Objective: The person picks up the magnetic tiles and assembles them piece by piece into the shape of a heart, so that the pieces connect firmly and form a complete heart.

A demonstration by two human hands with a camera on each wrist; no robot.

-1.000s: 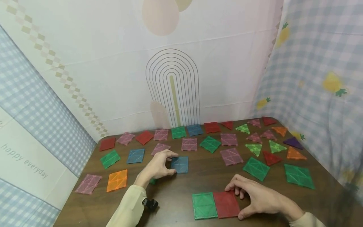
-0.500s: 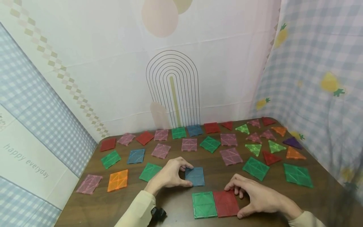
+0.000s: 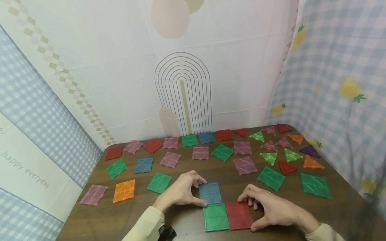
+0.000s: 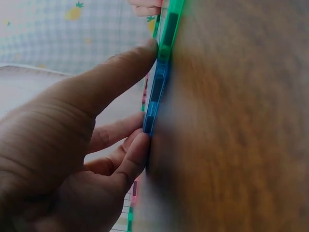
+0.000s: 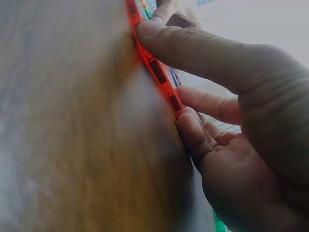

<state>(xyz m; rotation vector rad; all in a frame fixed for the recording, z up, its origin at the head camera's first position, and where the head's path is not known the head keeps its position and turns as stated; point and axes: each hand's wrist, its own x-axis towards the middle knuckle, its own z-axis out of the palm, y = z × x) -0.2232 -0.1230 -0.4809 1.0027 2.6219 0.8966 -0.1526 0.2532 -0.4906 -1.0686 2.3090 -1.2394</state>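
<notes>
Thumb near, fingers curled at the far corner, the left hand [image 3: 182,190] holds the blue tile [image 3: 210,193] against the green tile [image 3: 216,217] on the bench [image 3: 96,221], while the right hand [image 3: 272,208], also arched, grips the red tile [image 3: 239,216].

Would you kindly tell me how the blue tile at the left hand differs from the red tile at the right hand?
The blue tile meets the far edge of the green tile; the red tile meets its right edge. The left hand holds the blue tile by its left side, while the right hand holds the red tile by its right side. Both are translucent squares.
</notes>
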